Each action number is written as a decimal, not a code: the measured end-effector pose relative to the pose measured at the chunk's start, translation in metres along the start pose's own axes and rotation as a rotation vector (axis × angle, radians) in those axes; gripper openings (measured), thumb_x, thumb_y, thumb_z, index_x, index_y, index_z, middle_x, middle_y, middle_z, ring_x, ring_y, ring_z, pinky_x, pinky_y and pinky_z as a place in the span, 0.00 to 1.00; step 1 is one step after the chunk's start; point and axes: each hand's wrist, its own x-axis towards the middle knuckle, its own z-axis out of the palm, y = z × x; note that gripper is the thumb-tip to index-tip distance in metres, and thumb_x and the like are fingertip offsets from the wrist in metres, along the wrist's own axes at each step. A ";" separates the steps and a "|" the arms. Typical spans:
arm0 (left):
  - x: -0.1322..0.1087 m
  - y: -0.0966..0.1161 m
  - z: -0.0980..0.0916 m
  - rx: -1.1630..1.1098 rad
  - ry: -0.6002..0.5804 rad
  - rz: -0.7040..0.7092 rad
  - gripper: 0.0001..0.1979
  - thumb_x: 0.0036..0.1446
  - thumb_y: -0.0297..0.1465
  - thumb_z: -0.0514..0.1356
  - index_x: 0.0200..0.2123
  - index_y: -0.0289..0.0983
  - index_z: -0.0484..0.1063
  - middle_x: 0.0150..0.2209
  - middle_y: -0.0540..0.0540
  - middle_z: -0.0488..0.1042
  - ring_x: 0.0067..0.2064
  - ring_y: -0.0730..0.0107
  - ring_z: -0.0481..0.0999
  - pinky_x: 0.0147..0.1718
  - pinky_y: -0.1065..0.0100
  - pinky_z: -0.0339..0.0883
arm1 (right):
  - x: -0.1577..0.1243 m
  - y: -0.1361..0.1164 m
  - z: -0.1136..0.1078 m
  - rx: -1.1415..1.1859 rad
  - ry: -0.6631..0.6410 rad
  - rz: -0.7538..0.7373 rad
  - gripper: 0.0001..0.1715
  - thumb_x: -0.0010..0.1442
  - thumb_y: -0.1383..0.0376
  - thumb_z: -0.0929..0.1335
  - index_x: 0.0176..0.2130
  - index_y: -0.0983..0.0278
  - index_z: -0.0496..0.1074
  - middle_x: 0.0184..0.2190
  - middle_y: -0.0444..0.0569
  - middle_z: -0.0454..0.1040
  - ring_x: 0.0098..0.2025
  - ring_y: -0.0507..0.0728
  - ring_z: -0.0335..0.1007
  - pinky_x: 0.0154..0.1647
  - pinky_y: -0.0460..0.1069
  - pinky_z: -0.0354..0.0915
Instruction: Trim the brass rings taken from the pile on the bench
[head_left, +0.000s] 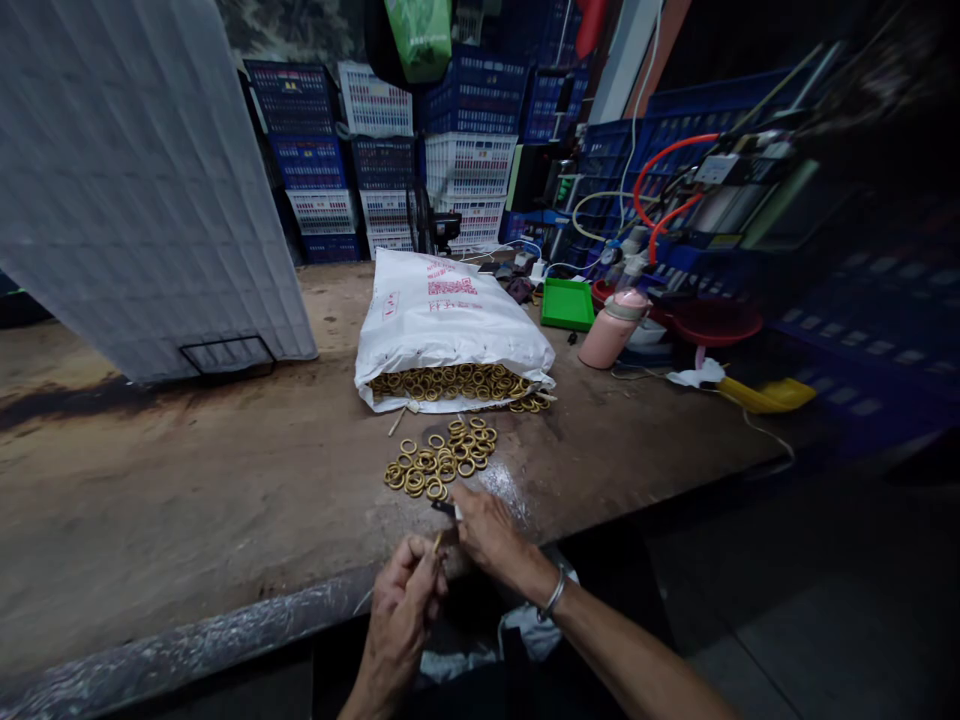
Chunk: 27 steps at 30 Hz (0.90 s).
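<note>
Near the table's front edge, my left hand [406, 592] is closed in a pinch on a brass ring [438, 542] seen edge-on. Just to its right, my right hand [486, 528] is wrapped round a small tool [445, 509] with a dark tip and a pale part; the rest of it is hidden by the fingers. Loose brass rings [441, 462] lie in a pile on the table beyond both hands. Behind the pile, a white sack [450, 315] lies on its side, its open mouth facing me and full of similar rings.
The brown table [187, 480] bears a tall pale panel [157, 180] at left. Back right are a green tray [567, 304], a pink bottle [613, 328], a red bowl [718, 322], a yellow scoop [765, 395] and a machine with orange hoses. Stacked crates [307, 160] stand behind.
</note>
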 end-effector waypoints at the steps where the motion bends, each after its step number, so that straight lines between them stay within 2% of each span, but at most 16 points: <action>1: -0.003 0.001 0.001 -0.046 -0.028 -0.014 0.15 0.46 0.43 0.60 0.24 0.37 0.62 0.16 0.57 0.61 0.14 0.85 0.50 0.13 0.77 0.41 | 0.003 0.004 0.000 -0.019 0.026 0.024 0.18 0.45 0.76 0.58 0.37 0.66 0.64 0.25 0.49 0.70 0.25 0.53 0.62 0.25 0.46 0.48; 5: -0.007 0.004 0.003 -0.221 -0.052 -0.084 0.15 0.47 0.43 0.59 0.26 0.36 0.65 0.19 0.54 0.64 0.15 0.85 0.52 0.14 0.77 0.44 | 0.014 0.012 0.002 -0.005 0.142 0.023 0.13 0.49 0.74 0.59 0.35 0.64 0.63 0.27 0.48 0.70 0.27 0.52 0.63 0.26 0.46 0.48; 8: -0.003 0.002 0.000 -0.256 -0.017 -0.070 0.15 0.49 0.42 0.58 0.28 0.34 0.67 0.24 0.50 0.68 0.18 0.82 0.58 0.14 0.77 0.49 | 0.022 0.007 0.006 0.011 0.193 0.044 0.06 0.54 0.67 0.60 0.36 0.63 0.62 0.30 0.48 0.71 0.30 0.53 0.65 0.27 0.45 0.49; 11: 0.000 0.004 -0.003 -0.288 0.037 -0.070 0.14 0.46 0.40 0.60 0.28 0.35 0.66 0.27 0.47 0.71 0.20 0.79 0.63 0.15 0.76 0.52 | 0.028 -0.003 0.010 -0.029 0.194 0.085 0.08 0.56 0.62 0.61 0.37 0.63 0.62 0.31 0.49 0.71 0.32 0.55 0.66 0.28 0.46 0.49; 16: 0.000 0.015 -0.008 -0.405 0.014 -0.095 0.14 0.42 0.35 0.64 0.34 0.37 0.68 0.25 0.50 0.71 0.23 0.76 0.66 0.16 0.76 0.55 | 0.031 -0.007 0.011 -0.056 0.192 0.093 0.08 0.53 0.68 0.61 0.37 0.62 0.62 0.31 0.48 0.70 0.33 0.55 0.65 0.29 0.46 0.49; 19: 0.002 0.017 -0.011 -0.450 0.041 -0.126 0.11 0.41 0.34 0.64 0.27 0.35 0.69 0.27 0.49 0.72 0.27 0.74 0.69 0.19 0.76 0.59 | 0.030 -0.005 0.008 0.004 0.215 0.035 0.09 0.52 0.71 0.60 0.36 0.62 0.62 0.33 0.48 0.69 0.34 0.54 0.65 0.29 0.46 0.50; 23: 0.010 0.012 -0.013 -0.392 0.105 -0.083 0.12 0.40 0.35 0.65 0.26 0.35 0.68 0.27 0.49 0.72 0.28 0.73 0.70 0.18 0.76 0.60 | 0.024 -0.003 0.003 0.175 0.175 -0.051 0.13 0.50 0.72 0.61 0.37 0.62 0.63 0.30 0.45 0.69 0.32 0.52 0.64 0.30 0.44 0.52; 27: 0.018 0.006 -0.011 -0.199 0.126 0.061 0.15 0.43 0.39 0.63 0.32 0.37 0.66 0.18 0.56 0.64 0.17 0.81 0.61 0.12 0.79 0.51 | 0.013 -0.009 0.000 0.335 0.140 -0.115 0.10 0.50 0.72 0.62 0.35 0.61 0.64 0.27 0.43 0.69 0.29 0.51 0.63 0.30 0.43 0.53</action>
